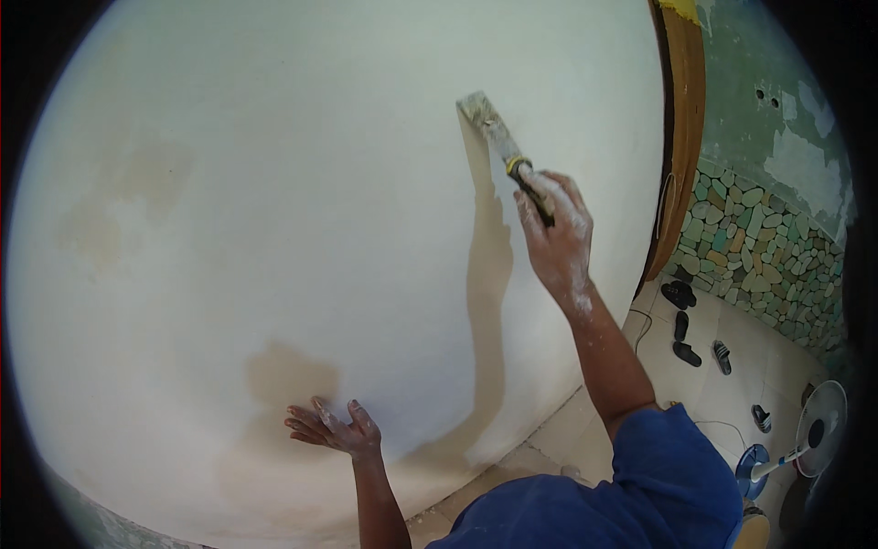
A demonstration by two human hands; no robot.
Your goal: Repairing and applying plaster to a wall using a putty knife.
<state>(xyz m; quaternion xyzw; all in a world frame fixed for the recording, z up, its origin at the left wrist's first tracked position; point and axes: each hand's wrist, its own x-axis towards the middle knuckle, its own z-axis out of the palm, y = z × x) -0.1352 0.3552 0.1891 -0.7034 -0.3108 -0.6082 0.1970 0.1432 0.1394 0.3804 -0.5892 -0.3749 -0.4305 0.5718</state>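
Note:
In my right hand, raised at the upper middle, is a putty knife with a smeared metal blade and a dark handle with a yellow band. My fingers are wrapped round the handle, and white powder or paste coats them and my wrist. The blade's tip is at the white wall and appears to touch it. Lower down, my left hand holds nothing, its fingers apart and dusted white. It is close to the wall; whether it touches the wall I cannot tell.
A wooden door frame bounds the wall at the right. Beyond it are a green peeling wall and pebble-patterned tiling. Several sandals, a cord and a standing fan are on the tiled floor at the lower right.

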